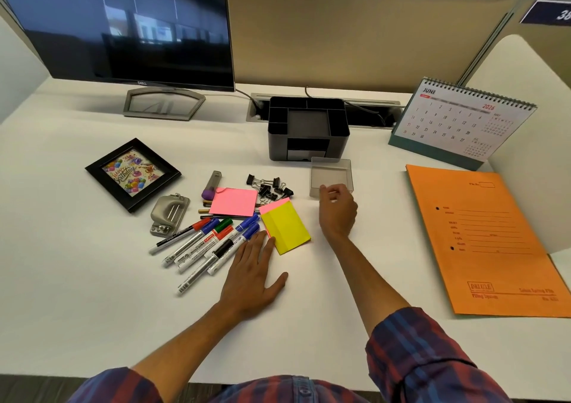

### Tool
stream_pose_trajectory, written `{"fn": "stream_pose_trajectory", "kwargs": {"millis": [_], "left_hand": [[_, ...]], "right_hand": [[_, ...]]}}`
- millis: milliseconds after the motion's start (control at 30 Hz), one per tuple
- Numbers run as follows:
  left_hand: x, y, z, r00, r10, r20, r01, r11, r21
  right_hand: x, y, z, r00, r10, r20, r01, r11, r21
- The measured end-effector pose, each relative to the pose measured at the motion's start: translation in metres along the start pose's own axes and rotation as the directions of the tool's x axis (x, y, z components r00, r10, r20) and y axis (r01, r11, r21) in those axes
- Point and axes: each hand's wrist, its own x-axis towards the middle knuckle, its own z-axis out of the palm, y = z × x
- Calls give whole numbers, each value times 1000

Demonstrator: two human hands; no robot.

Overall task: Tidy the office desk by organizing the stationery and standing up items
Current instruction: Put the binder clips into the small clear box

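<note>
Stationery pile: lies loose on the white counter (92, 279), left of centre.
Markers (210, 242): heaped flat, caps blue, red, green and black, pointing up and right.
Yellow sticky pad (287, 226): flat just right of the markers, overlapping a pink pad edge.
Pink sticky pad (234, 202): flat above the markers, covering some pens.
Binder clips (269, 186): black cluster just beyond the pads.
Hole punch (169, 214): grey metal, left of the markers.
Picture frame (133, 174): black, lying flat, far left of the pile.
Clear tray (332, 175): small transparent box in front of the organizer.
Organizer (309, 127): black, compartmented, upright at centre back, drawer slot facing forward.
Left hand (253, 276): flat on the counter, fingers straight and spread, fingertips touching the markers and the yellow pad's near edge.
Right hand (336, 211): fingers curled at the tray's near rim; actual grip hidden.
Calendar (463, 118): standing, back right.
Orange folder (485, 242): flat, right side.
Monitor (123, 26): back left, screen dark.
</note>
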Motion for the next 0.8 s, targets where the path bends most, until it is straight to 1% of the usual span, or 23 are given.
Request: {"fn": "stream_pose_trajectory", "kwargs": {"millis": [33,67,133,167,233,300,367,467,567,700,800], "left_hand": [[0,0,0,1000,-1,1,1,1000,-2],[0,0,0,1000,-3,2,3,1000,-4],[0,0,1,1000,-5,1,5,1000,-6],[0,0,1,1000,-6,0,6,1000,-5],[0,0,1,1000,-8,1,8,1000,-2],[0,0,1,1000,-9,2,9,1000,-3],[0,-1,1,1000,-13,6,13,1000,-11],[0,-1,2,1000,-15,10,15,1000,-24],[0,-1,2,1000,-14,13,14,1000,-20],[0,-1,1,1000,-13,9,13,1000,-16],[1,-1,1,1000,-8,0,8,1000,-14]], "right_hand": [[-3,-3,2,993,-115,37,116,993,-37],[-4,-5,4,970,-225,90,232,970,-73],[-5,-6,10,887,-413,209,445,884,-144],[-3,-6,14,840,-473,266,528,826,-199],[1,-6,23,769,-528,360,634,698,-333],[5,-9,29,740,-510,440,671,604,-430],[8,-13,33,730,-451,514,682,535,-498],[11,-19,37,734,-372,568,675,487,-554],[12,-23,40,743,-347,573,665,480,-572],[13,-25,40,754,-327,569,647,518,-560],[14,-26,37,757,-355,549,644,546,-535]]}}
